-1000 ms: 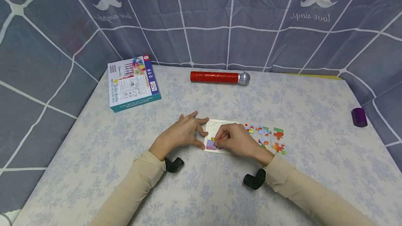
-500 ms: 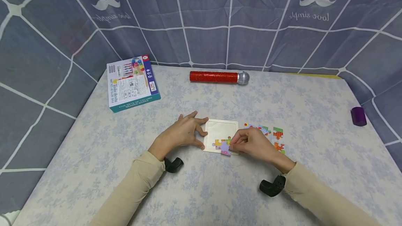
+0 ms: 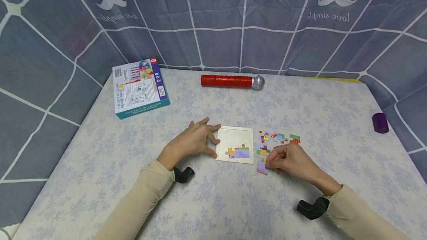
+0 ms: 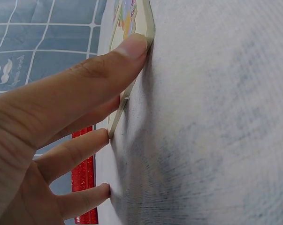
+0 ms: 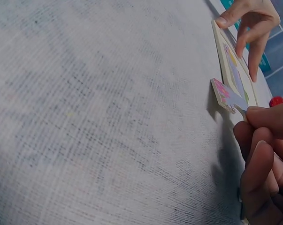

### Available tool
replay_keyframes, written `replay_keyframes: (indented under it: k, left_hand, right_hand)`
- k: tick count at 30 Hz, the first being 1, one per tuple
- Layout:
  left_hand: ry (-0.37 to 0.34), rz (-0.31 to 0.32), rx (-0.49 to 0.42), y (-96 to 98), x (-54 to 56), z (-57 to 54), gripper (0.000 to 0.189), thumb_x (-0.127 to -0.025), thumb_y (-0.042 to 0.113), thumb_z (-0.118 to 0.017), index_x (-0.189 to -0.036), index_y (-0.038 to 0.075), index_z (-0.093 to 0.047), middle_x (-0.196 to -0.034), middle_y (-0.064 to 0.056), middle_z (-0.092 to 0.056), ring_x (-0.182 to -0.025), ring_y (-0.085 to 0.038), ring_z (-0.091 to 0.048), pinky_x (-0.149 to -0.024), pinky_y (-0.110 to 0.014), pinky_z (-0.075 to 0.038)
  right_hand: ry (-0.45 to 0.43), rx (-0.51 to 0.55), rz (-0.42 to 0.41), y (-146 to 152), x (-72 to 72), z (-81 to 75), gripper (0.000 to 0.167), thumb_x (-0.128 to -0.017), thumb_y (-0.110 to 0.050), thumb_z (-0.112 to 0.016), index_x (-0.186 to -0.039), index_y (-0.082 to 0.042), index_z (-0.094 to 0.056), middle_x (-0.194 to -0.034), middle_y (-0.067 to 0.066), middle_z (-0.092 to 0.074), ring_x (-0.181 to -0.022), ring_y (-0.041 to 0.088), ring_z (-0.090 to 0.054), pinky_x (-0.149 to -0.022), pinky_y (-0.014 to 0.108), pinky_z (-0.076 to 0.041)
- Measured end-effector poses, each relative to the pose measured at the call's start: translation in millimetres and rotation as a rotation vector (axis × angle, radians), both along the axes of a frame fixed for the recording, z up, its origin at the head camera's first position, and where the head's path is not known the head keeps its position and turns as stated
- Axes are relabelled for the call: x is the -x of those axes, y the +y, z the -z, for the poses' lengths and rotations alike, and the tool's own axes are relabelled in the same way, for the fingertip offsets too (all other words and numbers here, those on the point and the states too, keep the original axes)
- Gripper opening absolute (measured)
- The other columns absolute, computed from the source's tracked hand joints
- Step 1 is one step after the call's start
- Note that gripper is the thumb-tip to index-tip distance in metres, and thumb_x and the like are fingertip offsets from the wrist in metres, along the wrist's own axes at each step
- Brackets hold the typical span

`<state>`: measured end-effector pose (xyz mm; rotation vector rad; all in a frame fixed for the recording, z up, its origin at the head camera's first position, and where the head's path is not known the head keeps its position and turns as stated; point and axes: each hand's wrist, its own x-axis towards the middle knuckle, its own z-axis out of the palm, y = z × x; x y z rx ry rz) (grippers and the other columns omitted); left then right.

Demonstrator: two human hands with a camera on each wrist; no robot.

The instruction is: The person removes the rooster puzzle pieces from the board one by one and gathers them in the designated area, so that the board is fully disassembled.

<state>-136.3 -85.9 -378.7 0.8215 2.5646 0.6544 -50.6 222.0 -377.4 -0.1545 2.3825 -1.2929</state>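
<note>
A shallow jigsaw tray [image 3: 235, 136] lies on the table, with a few joined purple and yellow pieces [image 3: 242, 153] in its lower part. My left hand [image 3: 194, 139] is spread along the tray's left side, thumb at the near corner and fingertips at the edge. In the left wrist view, the thumb [image 4: 134, 46] presses the tray's rim [image 4: 148, 28]. To the right of the tray, my right hand [image 3: 295, 161] pinches a purple puzzle piece [image 3: 261, 167] with pink flowers between thumb and forefinger. The right wrist view shows this puzzle piece [image 5: 224, 93] tilted above the cloth.
Several loose puzzle pieces [image 3: 263, 136] lie right of the tray, some partly behind the right hand. Farther back are a red glittery microphone [image 3: 228, 81] and a boxed bead set [image 3: 141, 88]. A purple cylinder [image 3: 380, 123] stands at the far right.
My right hand has moved right, from over the tray's lower left to beyond its right side, carrying the purple piece. The joined pieces are now uncovered. My left hand has stayed put.
</note>
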Motion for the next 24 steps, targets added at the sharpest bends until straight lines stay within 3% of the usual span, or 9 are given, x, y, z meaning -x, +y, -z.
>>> replay_keyframes:
  k: [7,24]
  left_hand:
    - [-0.007,-0.002,-0.008,-2.1,-0.4,-0.8,0.048,-0.064,0.030,-0.092,-0.107,0.012,-0.077,-0.149,0.001,-0.046,-0.149,-0.033,-0.016,-0.110,-0.071,-0.008]
    - [-0.011,-0.006,0.017,-2.8,-1.2,-1.2,0.049,-0.065,0.031,-0.092,-0.109,0.015,-0.077,-0.149,0.003,-0.046,-0.149,-0.031,-0.016,-0.111,-0.070,-0.008]
  right_hand:
    - [-0.010,-0.004,0.002,-4,2.0,3.7,0.008,-0.082,-0.011,-0.077,-0.083,-0.006,-0.072,-0.066,0.007,-0.067,-0.056,0.019,-0.059,-0.051,0.028,-0.049]
    - [0.037,-0.176,-0.030,-18,6.9,-3.9,0.007,-0.079,-0.012,-0.077,-0.078,-0.012,-0.070,-0.067,-0.003,-0.066,-0.062,0.013,-0.052,-0.054,0.023,-0.038]
